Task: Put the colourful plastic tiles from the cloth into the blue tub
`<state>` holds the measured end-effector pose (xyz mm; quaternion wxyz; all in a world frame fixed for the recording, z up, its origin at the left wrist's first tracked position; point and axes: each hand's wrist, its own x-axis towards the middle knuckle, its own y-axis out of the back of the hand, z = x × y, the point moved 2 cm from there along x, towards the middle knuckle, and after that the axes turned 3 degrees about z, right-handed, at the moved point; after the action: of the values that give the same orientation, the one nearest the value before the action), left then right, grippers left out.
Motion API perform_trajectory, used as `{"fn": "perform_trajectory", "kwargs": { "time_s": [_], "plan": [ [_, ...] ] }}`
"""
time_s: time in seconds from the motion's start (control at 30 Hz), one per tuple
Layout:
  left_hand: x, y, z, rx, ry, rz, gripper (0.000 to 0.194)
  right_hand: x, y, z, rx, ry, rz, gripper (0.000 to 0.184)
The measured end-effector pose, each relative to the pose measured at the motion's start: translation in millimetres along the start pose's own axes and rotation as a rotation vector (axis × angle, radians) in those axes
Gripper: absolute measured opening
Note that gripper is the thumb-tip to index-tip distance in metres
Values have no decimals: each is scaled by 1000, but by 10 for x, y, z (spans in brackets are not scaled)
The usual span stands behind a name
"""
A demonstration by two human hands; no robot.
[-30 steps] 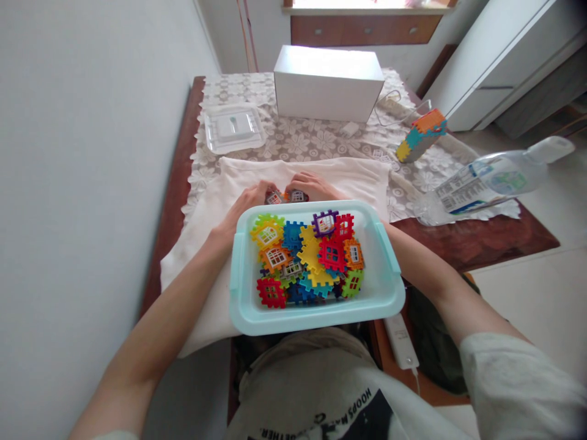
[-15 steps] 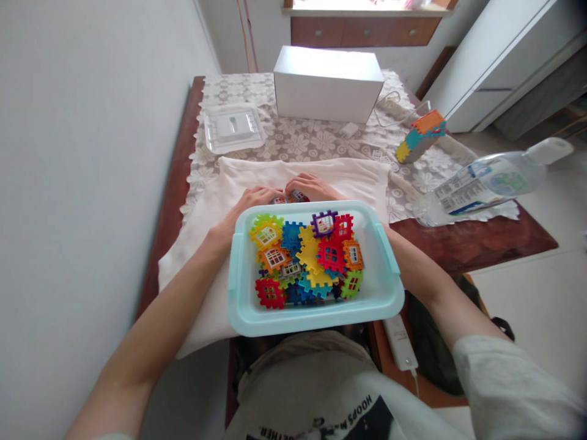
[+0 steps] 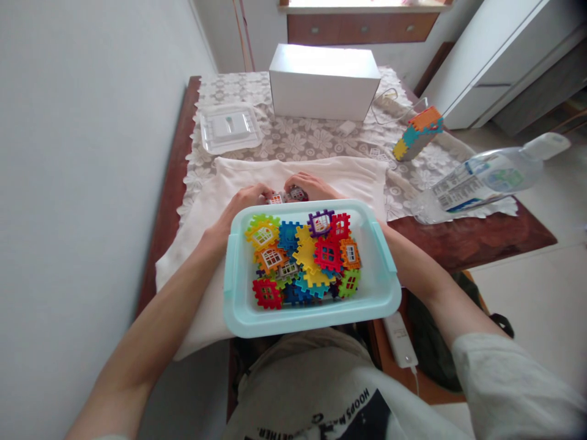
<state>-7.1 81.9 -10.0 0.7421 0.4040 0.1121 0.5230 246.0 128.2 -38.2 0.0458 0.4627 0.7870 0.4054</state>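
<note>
Beyond the far rim of a light blue plastic basin (image 3: 233,305), both hands are held close together over a white cloth (image 3: 192,244). My left hand (image 3: 251,197) has its fingers closed on a grey building block with a white window (image 3: 276,199). My right hand (image 3: 309,184) grips another grey building block (image 3: 298,194) beside it; whether the two blocks touch I cannot tell. The basin partly hides both hands. Inside it lie several interlocking plastic blocks, among them a red block (image 3: 328,253), a yellow block (image 3: 306,247) and an orange block (image 3: 270,258).
At the back of the table stands a white box (image 3: 323,91), with a clear plastic lid (image 3: 230,128) to its left. On the right are a joined block structure (image 3: 418,133) and a large clear bottle (image 3: 486,180). A white power strip (image 3: 400,339) lies below right.
My left hand has shifted slightly left and its fingers have drawn back, so more of its grey block shows. The whole view has moved a little.
</note>
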Motion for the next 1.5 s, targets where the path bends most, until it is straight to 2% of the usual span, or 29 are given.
{"fn": "perform_trajectory", "kwargs": {
  "time_s": [0.1, 0.17, 0.23, 0.3, 0.37, 0.43, 0.5, 0.7, 0.77, 0.83, 0.9, 0.97, 1.03, 1.1, 1.17, 1.23, 1.37, 1.5],
  "plan": [
    [51, 5, -97, -114, 73, 141, 34, 20, 4, 61, -15, -16, 101, 29],
    [86, 42, -156, -292, 144, 242, 47, 26, 20, 91, -23, -18, 130, 34],
    [97, 104, -186, -545, 204, 268, 53, 30, 30, 124, -38, -26, 124, 41],
    [78, 174, -171, -811, 224, 187, 57, 33, 23, 159, -63, -25, 110, 43],
    [34, 229, -115, -1013, 205, 15, 66, 33, 2, 188, -81, -9, 106, 40],
    [-15, 251, -38, -1093, 180, -187, 70, 30, -25, 209, -83, 18, 109, 38],
    [-47, 252, 37, -1119, 157, -308, 70, 28, -47, 222, -88, 46, 110, 39],
    [-70, 210, 197, -1216, 137, -343, 64, 34, -58, 225, -155, 103, 60, 50],
    [-59, 151, 196, -1269, 208, -268, 63, 29, -54, 213, -151, 115, 48, 51],
    [-28, 66, 140, -1220, 311, -87, 60, 22, -53, 202, -118, 119, 60, 47],
    [8, -30, 44, -1032, 388, 109, 53, 18, -53, 200, -44, 106, 111, 40],
    [37, -133, -51, -908, 396, 168, 43, 21, -51, 210, 49, 78, 195, 38],
    [60, -217, -128, -747, 314, 141, 42, 28, -44, 221, 107, 54, 270, 37],
    [89, -286, -173, -570, 199, 62, 52, 32, -28, 220, 119, 41, 311, 38],
    [148, -348, -183, -344, 74, -26, 66, 30, -8, 209, 103, 39, 320, 40],
    [245, -409, -166, -135, -25, -81, 69, 25, 8, 199, 71, 39, 319, 39],
    [445, -500, -103, 85, -110, -138, 50, 33, -2, 212, 8, 79, 277, 33],
    [481, -502, -75, 250, -176, -132, 41, 51, -35, 226, -31, 116, 203, 31]
  ]
}}
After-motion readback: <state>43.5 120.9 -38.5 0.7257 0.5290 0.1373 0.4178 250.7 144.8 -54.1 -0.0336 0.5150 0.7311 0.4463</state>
